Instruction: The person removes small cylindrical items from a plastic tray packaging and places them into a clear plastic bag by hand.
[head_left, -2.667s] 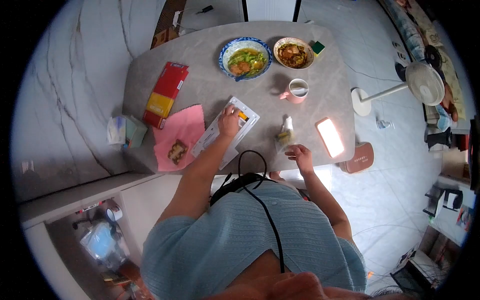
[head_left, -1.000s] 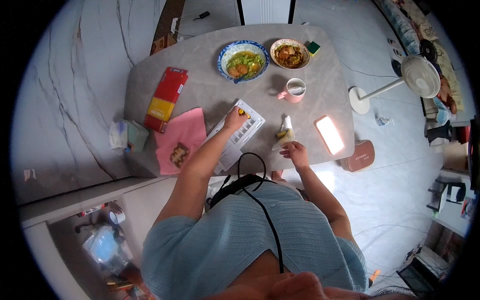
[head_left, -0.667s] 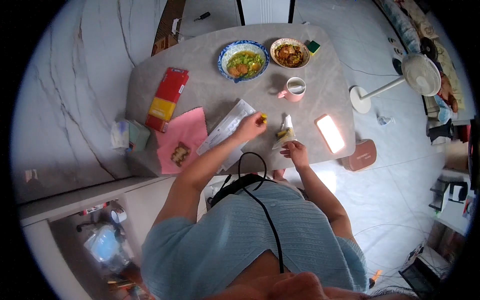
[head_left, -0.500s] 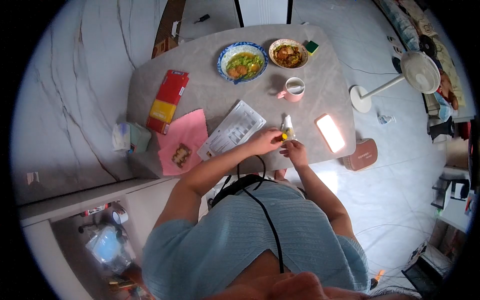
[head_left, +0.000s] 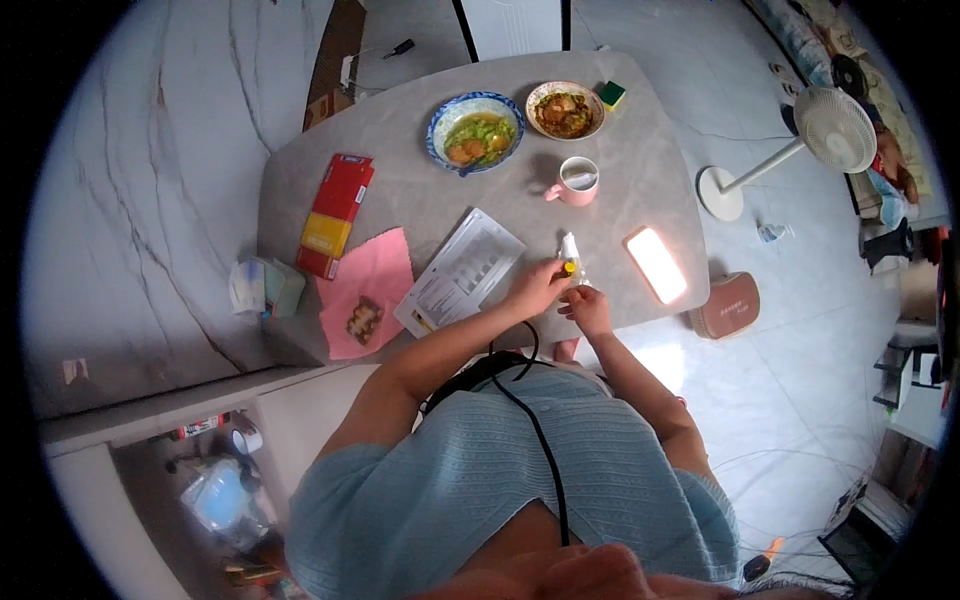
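We grip the yellow-ended piece (head_left: pixel 569 269) in our left hand (head_left: pixel 539 286), not yet released, right at the small bag (head_left: pixel 571 247) whose near edge our right hand (head_left: pixel 585 309) seems to pinch, and cannot tell whether the white tray (head_left: pixel 462 266) left of both hands holds more.

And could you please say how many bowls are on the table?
2: a blue-rimmed bowl toward the far side of the table, and a smaller, pale-rimmed bowl to its right, beside a green-and-yellow sponge; no others show.
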